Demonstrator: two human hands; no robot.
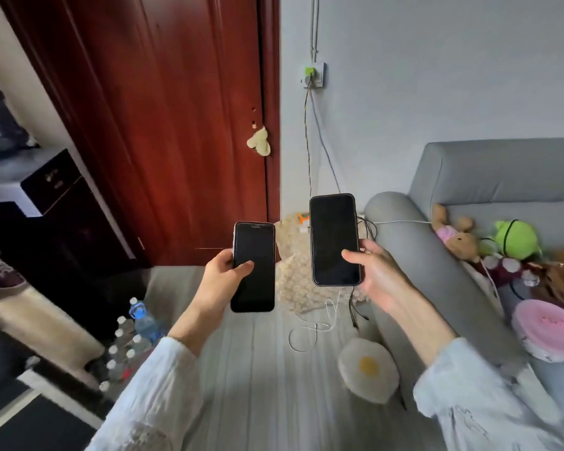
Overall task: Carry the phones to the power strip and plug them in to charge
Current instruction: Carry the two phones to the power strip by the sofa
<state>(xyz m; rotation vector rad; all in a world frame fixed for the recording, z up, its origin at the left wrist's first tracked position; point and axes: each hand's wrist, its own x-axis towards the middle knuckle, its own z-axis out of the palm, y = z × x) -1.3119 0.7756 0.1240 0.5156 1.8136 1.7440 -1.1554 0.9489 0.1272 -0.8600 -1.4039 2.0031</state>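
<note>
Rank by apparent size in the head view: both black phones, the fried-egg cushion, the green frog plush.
1. White fried-egg cushion, nearer the camera
2. Right black phone
3. Left black phone, close to the right one
4. Green frog plush, farther off

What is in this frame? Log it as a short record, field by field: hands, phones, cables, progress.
left hand: left hand grips the smaller phone, thumb across its dark screen
right hand: right hand grips the larger phone, thumb on its dark screen
cables: white cable and black cable lie loose on the bed; no cable is in either phone
wall socket: wall socket holds a green plug, cords hanging down from it
power strip: cannot tell where it is
progress: phones carried, not yet plugged in
</note>
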